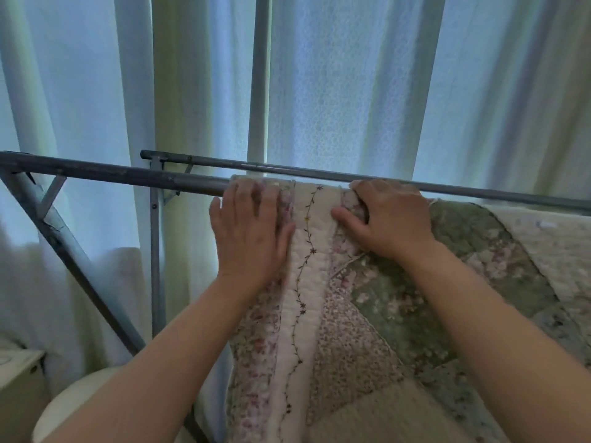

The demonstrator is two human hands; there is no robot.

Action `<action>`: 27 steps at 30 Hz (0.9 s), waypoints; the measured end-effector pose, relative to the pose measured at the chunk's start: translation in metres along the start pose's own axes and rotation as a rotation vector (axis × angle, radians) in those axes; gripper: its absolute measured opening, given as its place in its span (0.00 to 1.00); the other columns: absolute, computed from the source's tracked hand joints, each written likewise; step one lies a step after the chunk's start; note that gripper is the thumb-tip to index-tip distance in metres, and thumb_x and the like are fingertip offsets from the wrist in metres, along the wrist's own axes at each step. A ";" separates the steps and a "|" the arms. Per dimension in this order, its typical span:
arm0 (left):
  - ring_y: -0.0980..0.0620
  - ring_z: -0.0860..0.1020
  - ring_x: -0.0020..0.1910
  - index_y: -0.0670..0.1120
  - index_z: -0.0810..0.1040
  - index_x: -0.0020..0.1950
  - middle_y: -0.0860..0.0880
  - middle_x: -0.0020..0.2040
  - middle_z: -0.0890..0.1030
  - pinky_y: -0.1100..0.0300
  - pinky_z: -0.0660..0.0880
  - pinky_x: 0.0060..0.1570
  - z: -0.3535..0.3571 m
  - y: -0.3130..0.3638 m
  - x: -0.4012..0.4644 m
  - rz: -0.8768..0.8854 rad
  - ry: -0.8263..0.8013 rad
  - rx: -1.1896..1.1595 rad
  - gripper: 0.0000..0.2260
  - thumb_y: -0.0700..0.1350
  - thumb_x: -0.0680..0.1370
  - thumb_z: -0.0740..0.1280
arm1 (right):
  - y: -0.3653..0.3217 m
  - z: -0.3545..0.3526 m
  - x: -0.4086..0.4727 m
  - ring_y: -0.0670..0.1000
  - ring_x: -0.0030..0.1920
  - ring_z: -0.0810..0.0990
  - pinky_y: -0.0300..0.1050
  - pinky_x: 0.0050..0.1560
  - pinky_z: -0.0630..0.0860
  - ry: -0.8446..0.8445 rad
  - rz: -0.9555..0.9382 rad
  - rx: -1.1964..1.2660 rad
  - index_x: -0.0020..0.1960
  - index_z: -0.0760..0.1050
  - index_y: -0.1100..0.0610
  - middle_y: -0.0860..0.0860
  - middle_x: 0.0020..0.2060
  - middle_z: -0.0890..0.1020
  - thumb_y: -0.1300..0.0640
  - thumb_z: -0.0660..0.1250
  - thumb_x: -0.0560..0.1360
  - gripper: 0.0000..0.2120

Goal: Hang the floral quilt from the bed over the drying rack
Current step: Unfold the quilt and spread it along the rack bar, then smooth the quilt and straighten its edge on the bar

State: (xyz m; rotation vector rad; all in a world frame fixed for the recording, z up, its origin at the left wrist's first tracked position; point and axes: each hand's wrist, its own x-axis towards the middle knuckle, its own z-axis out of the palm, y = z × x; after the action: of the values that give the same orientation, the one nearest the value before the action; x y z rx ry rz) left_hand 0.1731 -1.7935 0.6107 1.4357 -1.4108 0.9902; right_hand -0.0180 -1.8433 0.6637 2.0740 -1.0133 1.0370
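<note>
Patchwork floral quilt in pink, cream and green (367, 330) is draped over the near grey metal bar of the drying rack (112, 174), its top edge at the bar and the rest hanging toward the camera. Left hand (252, 231) lies flat on the quilt's left strip, grip spread apart; right hand (390, 215) has its grip clamped on a fold of quilt at the bar. Behind: second rack bar, pale sheer curtains (351, 84).

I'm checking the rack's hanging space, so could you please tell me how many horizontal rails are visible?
2: the near rail, under the floral quilt edge, and the far rail beside the curtain. Others may be hidden.
</note>
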 end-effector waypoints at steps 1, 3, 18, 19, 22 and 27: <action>0.36 0.70 0.61 0.40 0.72 0.61 0.35 0.59 0.74 0.40 0.64 0.61 0.002 0.006 0.004 0.073 -0.032 0.004 0.23 0.53 0.72 0.65 | 0.002 0.000 -0.001 0.60 0.44 0.80 0.51 0.45 0.73 -0.002 -0.009 -0.003 0.54 0.77 0.58 0.58 0.45 0.83 0.36 0.57 0.71 0.27; 0.36 0.70 0.64 0.40 0.73 0.63 0.37 0.62 0.75 0.38 0.62 0.64 0.008 0.021 0.008 0.161 -0.094 0.012 0.25 0.56 0.73 0.62 | 0.007 -0.002 -0.002 0.59 0.43 0.81 0.51 0.43 0.73 -0.003 -0.027 -0.011 0.54 0.76 0.58 0.58 0.43 0.83 0.35 0.55 0.71 0.29; 0.37 0.71 0.63 0.48 0.76 0.63 0.41 0.58 0.78 0.30 0.55 0.62 0.022 0.072 0.017 0.024 -0.066 0.060 0.23 0.59 0.75 0.58 | 0.085 -0.014 -0.047 0.60 0.43 0.79 0.51 0.44 0.70 0.049 0.037 -0.121 0.56 0.76 0.59 0.59 0.43 0.82 0.37 0.55 0.73 0.28; 0.38 0.72 0.62 0.48 0.76 0.62 0.41 0.57 0.78 0.31 0.56 0.61 0.024 0.079 0.019 0.043 -0.068 0.059 0.23 0.59 0.75 0.58 | 0.089 -0.015 -0.050 0.60 0.43 0.79 0.51 0.44 0.70 0.056 0.039 -0.131 0.56 0.76 0.59 0.59 0.43 0.82 0.38 0.55 0.73 0.28; 0.40 0.75 0.58 0.48 0.77 0.61 0.44 0.53 0.80 0.31 0.60 0.60 0.029 0.108 0.026 0.111 -0.080 0.034 0.22 0.60 0.75 0.57 | 0.094 -0.017 -0.051 0.60 0.44 0.78 0.51 0.45 0.70 0.062 0.039 -0.141 0.57 0.75 0.60 0.59 0.45 0.81 0.39 0.55 0.73 0.28; 0.42 0.76 0.54 0.48 0.78 0.58 0.45 0.50 0.80 0.32 0.59 0.61 0.038 0.114 0.023 0.119 -0.025 0.020 0.21 0.60 0.76 0.58 | 0.096 -0.020 -0.056 0.59 0.43 0.77 0.51 0.45 0.69 0.050 0.038 -0.140 0.58 0.75 0.59 0.58 0.44 0.81 0.39 0.55 0.73 0.27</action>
State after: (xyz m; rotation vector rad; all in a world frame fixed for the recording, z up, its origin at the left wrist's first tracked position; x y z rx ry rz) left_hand 0.0586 -1.8350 0.6269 1.3959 -1.5231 1.0671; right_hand -0.1284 -1.8584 0.6435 1.9145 -1.0725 1.0023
